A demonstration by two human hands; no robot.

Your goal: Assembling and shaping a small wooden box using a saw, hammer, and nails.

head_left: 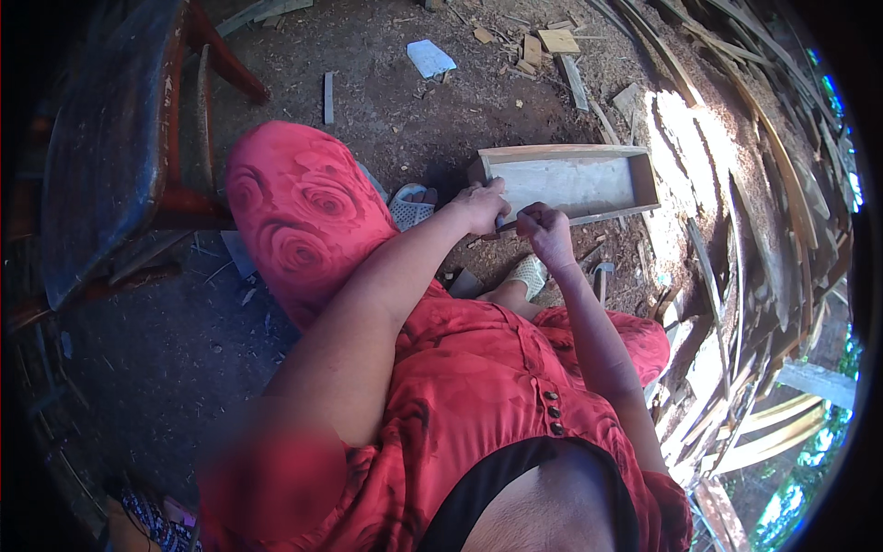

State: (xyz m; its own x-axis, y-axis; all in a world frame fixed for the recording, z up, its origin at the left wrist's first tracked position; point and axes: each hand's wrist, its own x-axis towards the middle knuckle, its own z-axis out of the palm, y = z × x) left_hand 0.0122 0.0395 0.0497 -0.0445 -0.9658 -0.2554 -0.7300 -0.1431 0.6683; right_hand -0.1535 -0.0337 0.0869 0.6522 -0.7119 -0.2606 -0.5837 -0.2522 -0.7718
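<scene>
A long, shallow wooden box, like a drawer with a pale bottom, lies beyond my feet with its open side up. My left hand is closed over its left end, at the near corner, with the fingers curled against the wood. Just to the right, my right hand is closed in a pinch by the box's near long side. Whatever those fingers hold, if anything, is hidden or too small to name.
A dark wooden chair stands at the left. Bent wooden strips are heaped along the right. Wood scraps, a white sheet and a narrow slat lie on the dirt. My sandalled feet are close by the box.
</scene>
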